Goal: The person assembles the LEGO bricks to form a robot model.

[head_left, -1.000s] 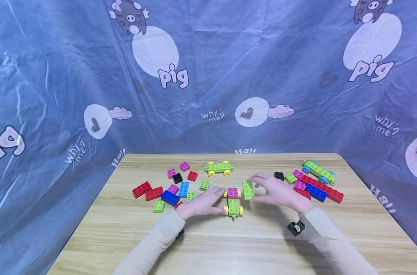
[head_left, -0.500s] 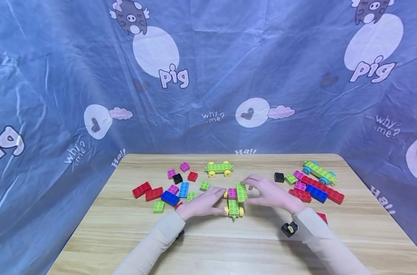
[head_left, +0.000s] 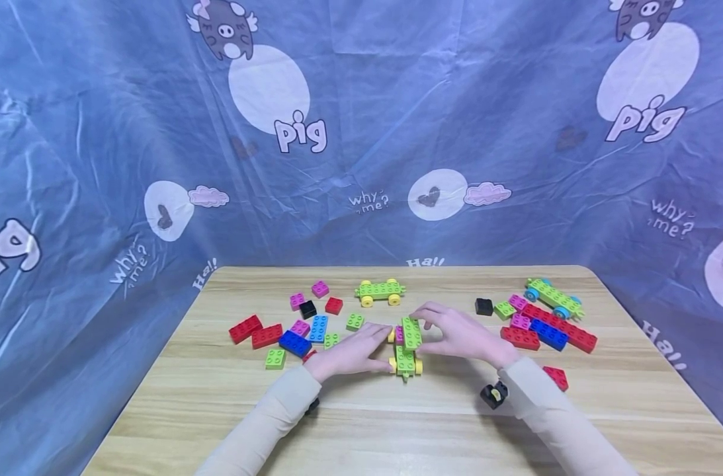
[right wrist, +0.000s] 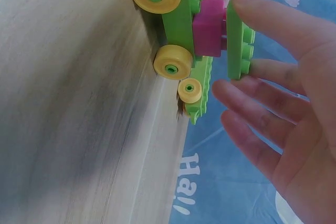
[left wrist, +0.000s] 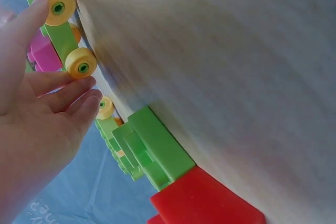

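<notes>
In the head view my left hand grips a green toy car base with yellow wheels. The left wrist view shows the thumb at one yellow wheel and fingers at the other. A pink brick is on top of the base. My right hand pinches a long green brick by its two ends, thumb and fingers apart. Right over the pink brick hangs this green one; the pink studs show between them in the right wrist view.
Behind stands another green car base with yellow wheels; one with blue wheels is at the back right. Loose bricks lie to both sides, among them a dark blue brick, a long red brick and a black brick.
My right hand has moved left with the long green brick, from beside the car base to over the pink brick. The left hand has stayed in place.
</notes>
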The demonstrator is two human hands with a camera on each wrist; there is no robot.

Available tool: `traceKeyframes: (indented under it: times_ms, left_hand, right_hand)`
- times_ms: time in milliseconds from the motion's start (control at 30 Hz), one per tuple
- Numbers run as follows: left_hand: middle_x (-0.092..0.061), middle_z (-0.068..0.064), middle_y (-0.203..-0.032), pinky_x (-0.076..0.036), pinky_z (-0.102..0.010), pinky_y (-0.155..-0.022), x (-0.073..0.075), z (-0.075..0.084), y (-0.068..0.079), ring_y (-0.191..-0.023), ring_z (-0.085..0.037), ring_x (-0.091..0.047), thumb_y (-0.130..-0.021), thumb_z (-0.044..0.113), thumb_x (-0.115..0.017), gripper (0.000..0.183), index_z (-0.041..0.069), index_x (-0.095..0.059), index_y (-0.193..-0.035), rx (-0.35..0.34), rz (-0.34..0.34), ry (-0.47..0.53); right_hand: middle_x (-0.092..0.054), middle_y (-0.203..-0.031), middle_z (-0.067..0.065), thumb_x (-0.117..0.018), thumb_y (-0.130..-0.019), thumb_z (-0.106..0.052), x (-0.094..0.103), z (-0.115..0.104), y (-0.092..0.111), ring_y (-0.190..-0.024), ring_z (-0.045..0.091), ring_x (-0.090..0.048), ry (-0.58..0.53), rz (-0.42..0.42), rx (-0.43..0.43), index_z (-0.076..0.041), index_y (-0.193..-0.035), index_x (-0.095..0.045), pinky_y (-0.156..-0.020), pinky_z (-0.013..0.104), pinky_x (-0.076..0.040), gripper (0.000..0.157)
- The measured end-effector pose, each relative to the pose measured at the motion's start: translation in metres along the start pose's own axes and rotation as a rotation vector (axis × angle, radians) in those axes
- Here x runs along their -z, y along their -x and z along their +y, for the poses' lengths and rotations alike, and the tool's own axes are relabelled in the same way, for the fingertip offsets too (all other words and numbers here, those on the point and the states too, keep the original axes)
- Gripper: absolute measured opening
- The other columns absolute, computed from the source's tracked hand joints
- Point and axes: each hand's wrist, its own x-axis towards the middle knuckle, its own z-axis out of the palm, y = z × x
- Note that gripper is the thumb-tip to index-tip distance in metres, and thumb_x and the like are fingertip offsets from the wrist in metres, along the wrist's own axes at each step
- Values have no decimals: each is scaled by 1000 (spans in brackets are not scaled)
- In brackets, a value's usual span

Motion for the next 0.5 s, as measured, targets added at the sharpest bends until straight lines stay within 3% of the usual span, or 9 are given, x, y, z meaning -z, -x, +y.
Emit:
traceKeyframes:
  times_ms: [200,500]
  left_hand:
    - [-34,-11,-150,-28,-40,-117,0,0,0,-140,-25,-32,-84,56,-57,86,4,-28,-146,-8,10,-15]
    - [-35,-11,-150,-30,-39,-116,0,-1,0,-139,-24,-33,-84,56,-57,86,4,-28,-146,-21,15,-21]
  right_hand:
    - [-62,-117,0,-75,-76,-39,-2,0,-3,-89,14,-64,-23,-18,-4,-11,-123,-56,-74,33,-57,58]
    - [-62,-116,-1,-73,-76,-43,-4,1,-5,-89,13,-64,-26,-19,-9,-13,-123,-57,-74,29,-56,59]
